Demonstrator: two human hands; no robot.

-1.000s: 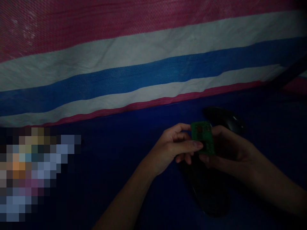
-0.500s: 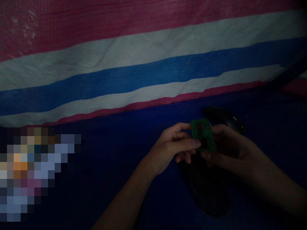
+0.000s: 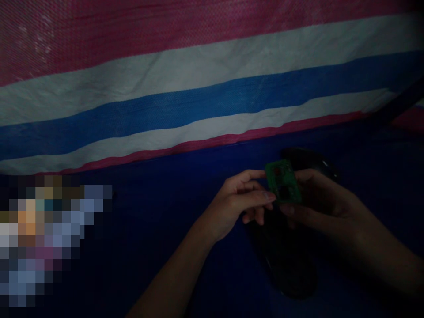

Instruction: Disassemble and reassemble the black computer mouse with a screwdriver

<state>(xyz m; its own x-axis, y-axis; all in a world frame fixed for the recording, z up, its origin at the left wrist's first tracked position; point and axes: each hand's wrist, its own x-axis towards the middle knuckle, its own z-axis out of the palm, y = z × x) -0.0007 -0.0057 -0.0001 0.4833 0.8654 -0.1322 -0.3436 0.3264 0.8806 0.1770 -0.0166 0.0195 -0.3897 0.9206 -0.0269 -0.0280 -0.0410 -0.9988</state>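
Observation:
A small green circuit board [image 3: 284, 180] with dark square parts on its face is held up in front of me, slightly tilted. My right hand [image 3: 318, 198] grips it by the right and lower edges, fingers behind and thumb below. At the board's left edge, the thumb and forefinger of my left hand [image 3: 243, 196] pinch lightly; the other fingers are curled. Below my hands lies a long, rounded black shell [image 3: 291, 274], mostly in shadow. Another glossy black rounded piece [image 3: 313, 161] lies behind my right hand, partly covered by it.
The surface under everything is dark blue [image 3: 149, 247]. Behind it hangs a striped plastic sheet [image 3: 198, 108] in red, white and blue. A blurred-out patch [image 3: 49, 238] covers the left side. The light is dim.
The circuit board has shifted slightly up and to the right with my right hand. My left thumb now overlaps less of it. The black pieces have not moved.

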